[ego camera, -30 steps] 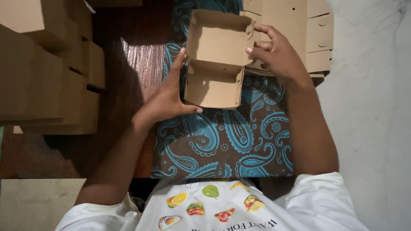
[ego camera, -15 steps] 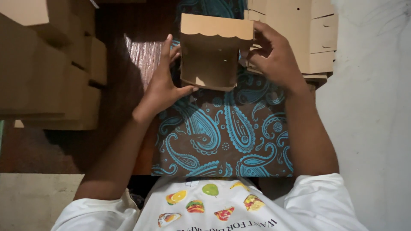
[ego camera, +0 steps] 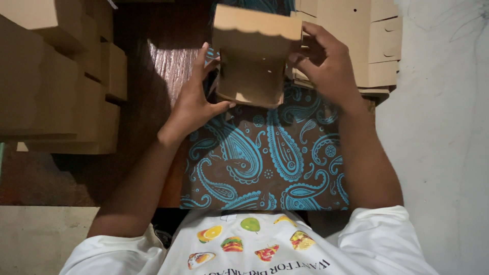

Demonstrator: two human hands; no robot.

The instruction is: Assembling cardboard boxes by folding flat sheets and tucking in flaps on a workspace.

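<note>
Gripping a cardboard box (ego camera: 252,61), left hand (ego camera: 196,102) upright, right hand (ego camera: 326,63) curled around its side.

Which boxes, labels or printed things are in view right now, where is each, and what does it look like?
Small box: plain brown cardboard with a scalloped lid edge, held between left hand and right hand.
Stacked boxes: brown, at the left.
Flat boxes: brown pile, upper right.
Shirt: white, colourful food pictures and lettering.
</note>
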